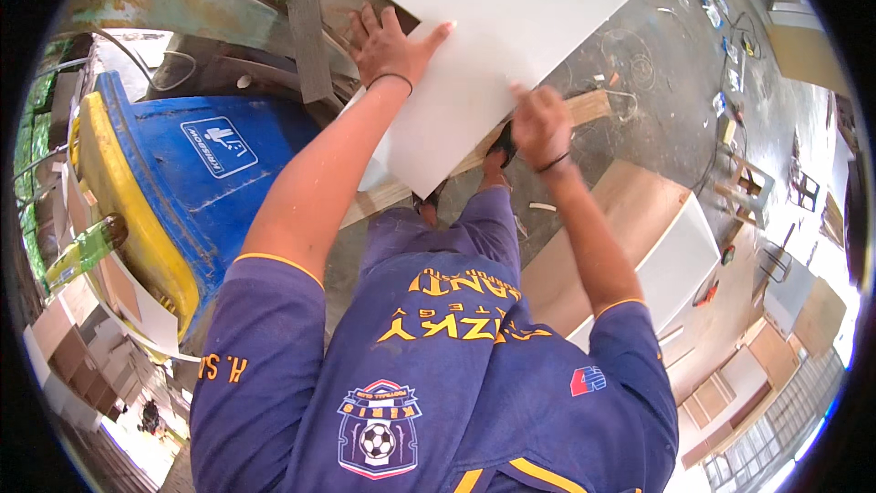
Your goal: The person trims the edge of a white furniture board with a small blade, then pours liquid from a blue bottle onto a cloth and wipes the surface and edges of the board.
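Observation:
A white panel (493,46) stretches away from my legs, its near corner pointing toward me. Over its left edge lies my left hand (392,47), fingers spread and thumb resting on the white surface. My right hand (540,123) is at the right edge of the panel, its fingers curled with the index finger toward the surface. Motion blurs that hand slightly, and whatever is in its grip is too small to make out. Under the panel runs a light wooden beam (587,108).
To the left lies a blue bin (274,128) with a yellow part (128,192). A wood-and-white cabinet box (630,228) sits at my right. A rusty metal beam (173,0) crosses the upper left. Cables and loose pieces are scattered over the concrete floor (657,64).

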`<state>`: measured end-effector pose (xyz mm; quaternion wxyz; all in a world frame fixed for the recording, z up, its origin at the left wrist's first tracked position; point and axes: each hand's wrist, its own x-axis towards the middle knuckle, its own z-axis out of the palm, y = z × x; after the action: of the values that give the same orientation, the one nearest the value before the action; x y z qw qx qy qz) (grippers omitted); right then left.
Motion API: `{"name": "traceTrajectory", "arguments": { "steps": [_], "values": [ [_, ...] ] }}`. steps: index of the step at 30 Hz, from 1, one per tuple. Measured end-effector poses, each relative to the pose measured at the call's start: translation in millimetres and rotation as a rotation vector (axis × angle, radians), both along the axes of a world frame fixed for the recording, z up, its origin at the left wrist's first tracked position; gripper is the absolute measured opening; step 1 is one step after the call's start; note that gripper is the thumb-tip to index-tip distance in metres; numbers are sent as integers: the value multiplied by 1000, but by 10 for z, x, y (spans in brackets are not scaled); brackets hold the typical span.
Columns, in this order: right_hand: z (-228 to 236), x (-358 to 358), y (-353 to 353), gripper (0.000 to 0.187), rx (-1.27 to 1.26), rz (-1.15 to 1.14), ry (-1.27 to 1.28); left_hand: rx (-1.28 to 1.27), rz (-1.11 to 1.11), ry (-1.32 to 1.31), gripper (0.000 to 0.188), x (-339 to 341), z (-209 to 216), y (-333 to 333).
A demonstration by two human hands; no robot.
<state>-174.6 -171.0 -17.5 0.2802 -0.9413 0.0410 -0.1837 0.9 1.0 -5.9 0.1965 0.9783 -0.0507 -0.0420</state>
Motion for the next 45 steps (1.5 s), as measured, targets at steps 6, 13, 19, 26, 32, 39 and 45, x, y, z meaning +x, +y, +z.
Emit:
{"name": "traceTrajectory", "arguments": {
  "steps": [6, 13, 19, 26, 32, 39, 45],
  "values": [
    [74, -1039, 1784, 22, 102, 587, 72, 5, -6, -5, 103, 6, -101, -5],
    [-132, 101, -403, 23, -307, -160, -429, 130, 14, -30, 105, -22, -3, 39],
    [-33, 662, -1304, 42, -405, -324, 122, 90, -6, -41, 104, 32, -58, -10],
    [34, -549, 971, 54, -22, 205, 65, 123, -13, -42, 102, 11, -75, 7],
    [321, -508, 1041, 47, -29, 175, 98, 95, 15, -5, 100, 35, -28, 30],
    [142, 547, -826, 36, -345, -330, 107, 88, -15, 4, 98, -12, 69, -57],
    [12, -326, 773, 39, -105, 10, -6, 155, 37, -1, 99, -32, 29, 36]
  ]
}}
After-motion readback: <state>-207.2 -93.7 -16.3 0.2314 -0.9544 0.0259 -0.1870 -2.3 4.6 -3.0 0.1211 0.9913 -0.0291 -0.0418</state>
